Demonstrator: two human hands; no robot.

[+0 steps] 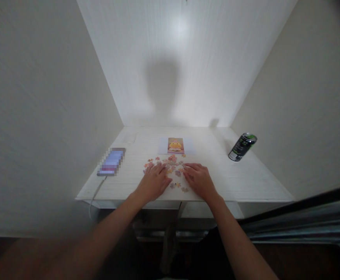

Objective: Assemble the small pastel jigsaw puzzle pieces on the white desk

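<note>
While I watch from afar, a phone (111, 161) lies left, its cable (97, 190) over the near edge of the table (240, 182), where snagging could drag it. The left hand (155, 181), fingers loosely bent, partly covers puzzle pieces (177, 173) near the middle; the right hand (198, 180), fingers curled, flanks them. I cannot tell whether either grips one. A wide sweep might topple the can (242, 147), right.

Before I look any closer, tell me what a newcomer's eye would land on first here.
Likely the left hand and right hand, at scattered puzzle pieces near the front edge of the white table. Just beyond the pieces lies a picture of a yellow figure. A black can is at the right, a pixelated phone at the left.
</note>
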